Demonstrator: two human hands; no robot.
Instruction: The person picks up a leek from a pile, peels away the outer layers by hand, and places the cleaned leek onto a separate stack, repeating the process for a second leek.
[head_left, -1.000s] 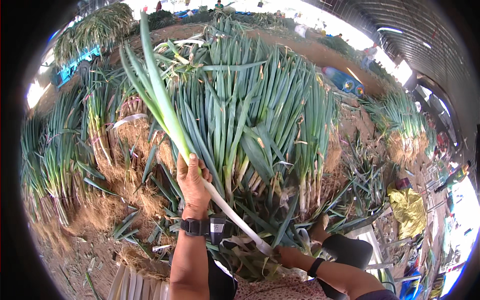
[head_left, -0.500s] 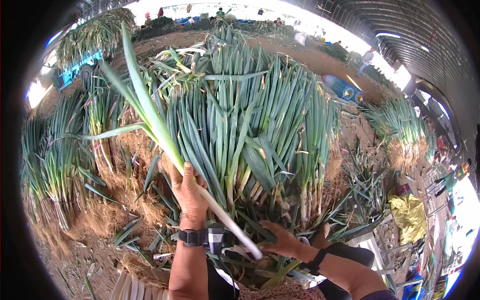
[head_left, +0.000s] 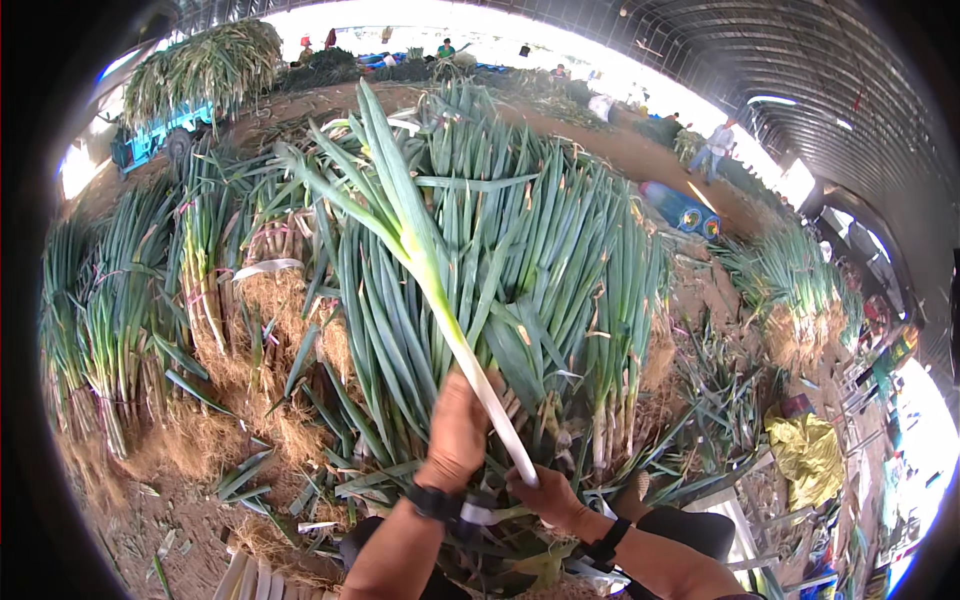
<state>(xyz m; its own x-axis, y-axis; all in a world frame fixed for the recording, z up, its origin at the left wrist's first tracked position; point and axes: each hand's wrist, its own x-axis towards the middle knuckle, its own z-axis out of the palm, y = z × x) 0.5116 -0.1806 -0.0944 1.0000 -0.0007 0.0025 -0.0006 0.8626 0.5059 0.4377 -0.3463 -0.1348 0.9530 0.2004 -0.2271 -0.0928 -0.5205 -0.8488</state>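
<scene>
A long green onion (head_left: 440, 290) slants up and to the left before me, its leaves fanned at the top and its white shank peeled smooth. My right hand (head_left: 548, 498) is closed round the shank's lower end. Alongside the middle of the shank is my left hand (head_left: 458, 425), smeared by motion; whether its fingers grip the stalk cannot be made out. Behind both hands lies a broad heap of green onions (head_left: 530, 230), leaves pointing away from me. Cut leaves (head_left: 400, 480) litter the space below my left hand.
Tied bundles of green onions (head_left: 115, 340) with hairy roots stand at the left. A loaded blue cart (head_left: 165, 132) is farther back. To the right are a blue roll (head_left: 680, 208), another onion bundle (head_left: 800, 290) and a yellow sack (head_left: 805, 460). A person (head_left: 715, 150) is in the far right background.
The green onion has shifted right and stands steeper. My right hand has taken hold of its white end. My left hand has moved right, no longer plainly wrapped round the shank.
</scene>
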